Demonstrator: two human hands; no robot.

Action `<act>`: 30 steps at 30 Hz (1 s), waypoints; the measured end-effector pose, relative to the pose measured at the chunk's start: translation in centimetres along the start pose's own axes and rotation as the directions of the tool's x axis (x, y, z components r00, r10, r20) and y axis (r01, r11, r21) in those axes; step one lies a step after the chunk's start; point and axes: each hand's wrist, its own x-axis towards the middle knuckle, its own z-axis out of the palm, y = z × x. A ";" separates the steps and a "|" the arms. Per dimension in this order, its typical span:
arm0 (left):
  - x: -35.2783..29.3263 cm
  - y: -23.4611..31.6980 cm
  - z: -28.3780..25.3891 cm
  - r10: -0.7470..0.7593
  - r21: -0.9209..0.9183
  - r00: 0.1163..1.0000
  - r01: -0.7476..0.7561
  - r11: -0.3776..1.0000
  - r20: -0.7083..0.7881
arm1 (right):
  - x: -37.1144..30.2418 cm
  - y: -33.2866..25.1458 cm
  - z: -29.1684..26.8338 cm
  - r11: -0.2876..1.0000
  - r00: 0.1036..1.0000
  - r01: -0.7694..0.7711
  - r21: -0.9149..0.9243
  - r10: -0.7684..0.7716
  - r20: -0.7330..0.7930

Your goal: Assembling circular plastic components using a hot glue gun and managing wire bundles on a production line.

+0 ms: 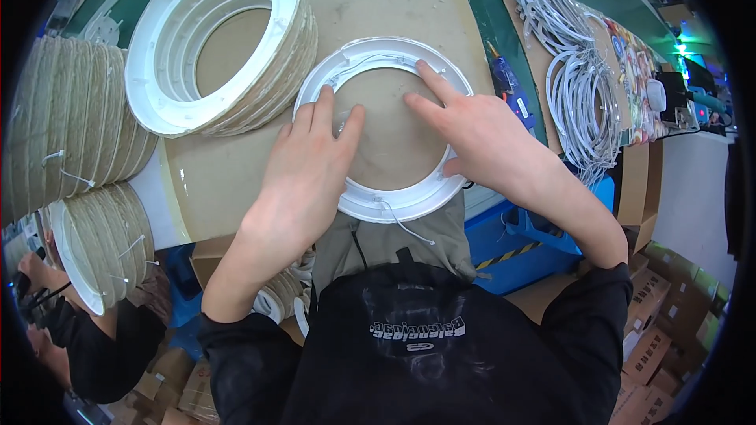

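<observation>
A white plastic ring (370, 203) lies flat in front of me, its near side reaching past the table edge. Thin wire runs in its channel, and a short white cable (409, 232) hangs from the near side. My left hand (305, 159) rests on the ring's left side, fingers stretched out and apart. On the right side lies my right hand (492, 132), fingers spread; one fingertip touches the far part of the channel and the thumb is at the right rim. Neither hand grips the ring.
A stack of white rings (150, 98) stands at the left, beside tall ring stacks (79, 122). Bundled white cables (583, 102) and a blue glue gun (512, 86) lie right on the cardboard-covered table (378, 4). Another person (102, 338) works lower left; cartons (650, 354) stand lower right.
</observation>
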 end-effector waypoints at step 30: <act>5.8 7.8 -2.1 0.382 -0.707 0.923 -0.296 0.642 -0.040 | -11.4 -0.7 7.4 -0.171 0.713 0.181 0.969 0.701 -0.010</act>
